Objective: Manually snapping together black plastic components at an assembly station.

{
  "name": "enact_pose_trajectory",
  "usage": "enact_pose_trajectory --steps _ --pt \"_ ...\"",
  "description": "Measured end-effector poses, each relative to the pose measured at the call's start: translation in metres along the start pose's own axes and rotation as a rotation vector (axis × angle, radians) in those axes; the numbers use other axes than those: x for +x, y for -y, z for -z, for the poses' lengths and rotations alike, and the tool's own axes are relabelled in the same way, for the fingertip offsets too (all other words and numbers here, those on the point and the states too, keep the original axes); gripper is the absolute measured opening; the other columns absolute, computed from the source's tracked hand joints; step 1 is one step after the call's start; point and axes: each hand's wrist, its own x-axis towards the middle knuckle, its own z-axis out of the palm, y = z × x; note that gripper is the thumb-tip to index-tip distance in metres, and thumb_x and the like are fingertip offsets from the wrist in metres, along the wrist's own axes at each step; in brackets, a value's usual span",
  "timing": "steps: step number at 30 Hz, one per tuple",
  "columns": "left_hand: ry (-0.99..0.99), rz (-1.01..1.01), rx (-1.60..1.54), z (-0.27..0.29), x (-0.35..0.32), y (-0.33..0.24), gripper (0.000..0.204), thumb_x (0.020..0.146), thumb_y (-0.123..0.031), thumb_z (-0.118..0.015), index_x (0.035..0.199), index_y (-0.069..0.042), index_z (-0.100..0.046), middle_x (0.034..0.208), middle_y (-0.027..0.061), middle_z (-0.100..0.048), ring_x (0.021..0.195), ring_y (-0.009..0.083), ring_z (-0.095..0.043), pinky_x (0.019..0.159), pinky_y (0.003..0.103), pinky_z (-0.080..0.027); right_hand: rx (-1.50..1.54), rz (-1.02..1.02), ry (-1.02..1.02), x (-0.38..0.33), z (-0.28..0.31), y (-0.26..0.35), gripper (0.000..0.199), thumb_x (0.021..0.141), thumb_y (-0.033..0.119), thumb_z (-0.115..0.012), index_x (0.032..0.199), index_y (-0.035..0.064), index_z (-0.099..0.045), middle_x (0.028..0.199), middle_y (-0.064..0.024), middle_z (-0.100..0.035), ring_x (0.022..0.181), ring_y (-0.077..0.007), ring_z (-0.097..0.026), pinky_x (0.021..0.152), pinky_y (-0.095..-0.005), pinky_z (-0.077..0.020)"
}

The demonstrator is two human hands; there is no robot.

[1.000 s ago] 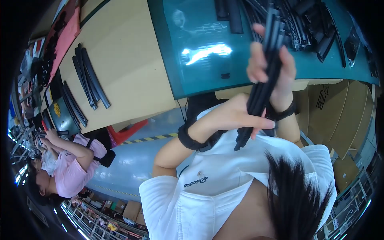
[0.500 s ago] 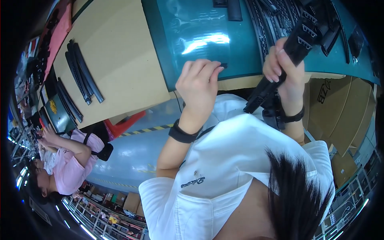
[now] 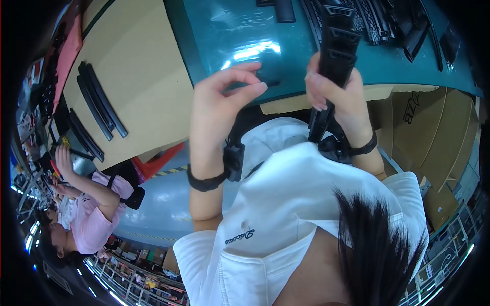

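Note:
My right hand (image 3: 339,97) is wrapped round a long black plastic trim piece (image 3: 338,56) with raised clip-like brackets along its upper part. It stands nearly upright, its lower end close to my white shirt. Over the near edge of the green mat (image 3: 214,30), my left hand (image 3: 219,102) has its index finger stretched out, apart from the thumb. I see nothing between those fingers. Just past the thumb tip lies a small dark piece (image 3: 274,83), too small to name. A glossy clear sheet (image 3: 235,30) covers part of the mat.
More black trim pieces (image 3: 372,25) lie at the far right of the mat. On the brown board (image 3: 143,76) to the left are several black strips (image 3: 102,99). A cardboard box (image 3: 429,132) stands at right. A person in pink (image 3: 92,214) works at the left.
The trim piece has swung left and more upright in my right hand. My left hand has moved left and its fingers have parted, leaving the small dark piece behind.

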Motion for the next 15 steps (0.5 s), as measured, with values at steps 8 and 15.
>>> enact_pose_trajectory --steps 8,15 --pt "0.214 -0.1 -0.282 -0.01 -0.002 -0.073 0.009 0.068 -0.001 -0.059 0.075 0.002 -0.055 0.095 0.0139 -0.056 0.088 0.017 -0.052 0.077 0.026 -0.04 -0.044 -0.128 0.137 -0.01 -0.008 0.015 0.019 0.071 0.009 -0.063 0.084 0.0021 -0.05 0.065 0.0009 -0.049 0.055 -0.0041 -0.044 0.05 -0.0172 -0.0352" --pt "0.254 -0.094 0.027 0.002 0.006 -0.086 0.007 0.069 0.0 -0.059 0.075 0.001 -0.054 0.084 0.0091 -0.058 0.076 0.0114 -0.053 0.073 0.021 -0.04 -0.122 -0.137 0.147 -0.014 -0.012 0.024 0.026 0.07 0.009 -0.064 0.091 0.0017 -0.051 0.071 0.0012 -0.051 0.066 -0.0046 -0.047 0.058 -0.0184 -0.0376"
